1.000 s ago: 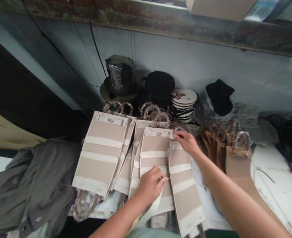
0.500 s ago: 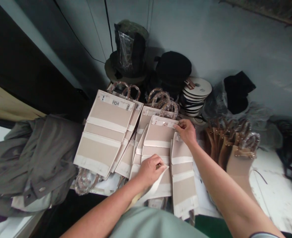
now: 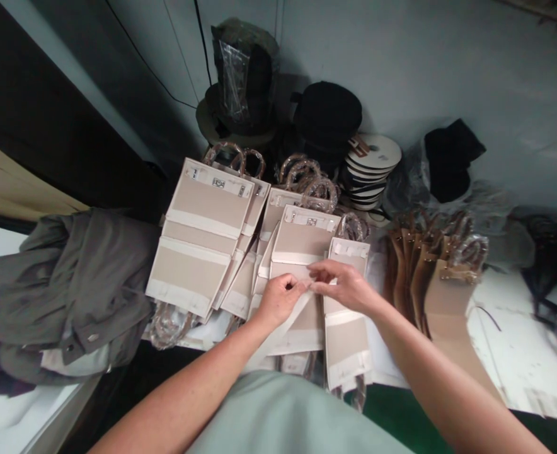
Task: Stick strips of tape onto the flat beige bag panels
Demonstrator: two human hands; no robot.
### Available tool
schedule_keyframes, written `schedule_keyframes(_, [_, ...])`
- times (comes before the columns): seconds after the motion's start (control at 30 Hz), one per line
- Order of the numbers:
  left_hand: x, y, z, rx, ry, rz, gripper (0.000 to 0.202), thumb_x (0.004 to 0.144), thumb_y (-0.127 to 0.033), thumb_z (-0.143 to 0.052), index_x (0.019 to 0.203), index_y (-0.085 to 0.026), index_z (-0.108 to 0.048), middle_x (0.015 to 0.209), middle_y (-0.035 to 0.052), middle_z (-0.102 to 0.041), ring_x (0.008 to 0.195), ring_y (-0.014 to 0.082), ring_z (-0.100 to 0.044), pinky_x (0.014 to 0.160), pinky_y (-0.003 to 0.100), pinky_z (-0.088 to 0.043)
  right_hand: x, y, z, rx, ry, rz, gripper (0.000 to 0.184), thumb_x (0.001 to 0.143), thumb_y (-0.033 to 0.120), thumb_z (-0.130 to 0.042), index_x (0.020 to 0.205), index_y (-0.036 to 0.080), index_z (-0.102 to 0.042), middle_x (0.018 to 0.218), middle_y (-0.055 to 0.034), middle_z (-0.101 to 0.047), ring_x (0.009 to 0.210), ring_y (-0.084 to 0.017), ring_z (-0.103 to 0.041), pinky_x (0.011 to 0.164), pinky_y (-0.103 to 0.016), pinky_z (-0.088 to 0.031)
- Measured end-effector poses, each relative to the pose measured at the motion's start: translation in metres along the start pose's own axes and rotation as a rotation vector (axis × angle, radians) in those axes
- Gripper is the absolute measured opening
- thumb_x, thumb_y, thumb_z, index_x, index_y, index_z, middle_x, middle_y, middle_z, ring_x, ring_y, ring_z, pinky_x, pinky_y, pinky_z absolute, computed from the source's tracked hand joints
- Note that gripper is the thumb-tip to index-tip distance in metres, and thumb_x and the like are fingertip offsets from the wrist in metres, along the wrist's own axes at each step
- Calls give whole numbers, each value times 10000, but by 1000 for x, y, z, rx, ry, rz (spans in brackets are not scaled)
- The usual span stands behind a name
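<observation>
My left hand (image 3: 278, 302) is closed in a pinch on the end of a long whitish strip (image 3: 285, 323), which looks like tape and trails down toward my body. Meeting it at the same end, my right hand (image 3: 343, 287) pinches the strip's tip between thumb and finger. Below both hands lies a beige bag panel (image 3: 304, 243) with pale bands across it and a small metal fitting near its top. A narrower beige panel (image 3: 347, 343) lies to its right, partly under my right hand. Larger beige panels (image 3: 200, 258) with plastic-wrapped handles overlap at the left.
Behind the panels stand stacked ribbon spools (image 3: 373, 164) and black rolls (image 3: 328, 113). Tan bag pieces (image 3: 448, 296) with wrapped handles stand at the right on the white table (image 3: 500, 328). Grey clothing (image 3: 75, 284) is heaped at the left.
My right hand has left the panel's top edge and come down to my left hand, where it now pinches the strip's end. My left hand keeps hold of the strip.
</observation>
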State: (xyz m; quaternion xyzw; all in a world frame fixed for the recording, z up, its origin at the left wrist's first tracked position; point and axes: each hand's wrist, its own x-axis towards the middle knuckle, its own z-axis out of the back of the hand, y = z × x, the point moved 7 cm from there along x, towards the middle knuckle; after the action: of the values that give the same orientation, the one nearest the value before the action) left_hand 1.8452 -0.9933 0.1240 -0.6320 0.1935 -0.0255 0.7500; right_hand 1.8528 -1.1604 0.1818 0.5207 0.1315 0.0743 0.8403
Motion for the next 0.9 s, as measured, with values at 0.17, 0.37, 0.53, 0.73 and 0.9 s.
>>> schedule_keyframes(0.17, [-6,-9,-4,46,30,-78,324,878,-489,-687,834,-169,-666,770,-7,-656,733,151,-596,691,259,-475,-25,-6,-27,63,-107,-53,156,900,352,-662,903,211,-728,782,-2,-687,719,-155,-594,669,-260,-468])
schedule_keyframes(0.37, [-20,-33,-15,264,175,-284,470,836,-101,-656,1291,-220,-663,1186,65,-729,1069,204,-677,981,333,-510,-41,-12,-20,57,-160,-80,123,903,325,-666,876,219,-725,767,3,-691,691,-154,-602,648,-257,-460])
schedule_keyframes(0.53, [-21,-38,-13,440,177,-316,269,885,-151,-659,1131,-220,-744,973,47,-731,921,206,-691,855,305,-510,-47,4,-9,-235,-209,67,88,938,279,-649,907,241,-722,850,-26,-705,766,-178,-647,729,-287,-488])
schedule_keyframes(0.73, [-20,-39,-10,506,165,-358,94,922,-197,-657,891,-218,-743,840,23,-698,811,184,-671,741,276,-464,-39,31,-10,-608,-160,189,88,969,257,-627,1002,249,-708,925,-57,-711,846,-200,-658,742,-295,-455])
schedule_keyframes(0.9, [-16,-43,-5,588,133,-444,145,959,-226,-636,852,-220,-734,787,20,-674,746,169,-655,692,266,-449,-26,39,-21,-739,-95,230,144,934,177,-612,816,224,-678,763,-29,-680,722,-179,-621,717,-305,-396])
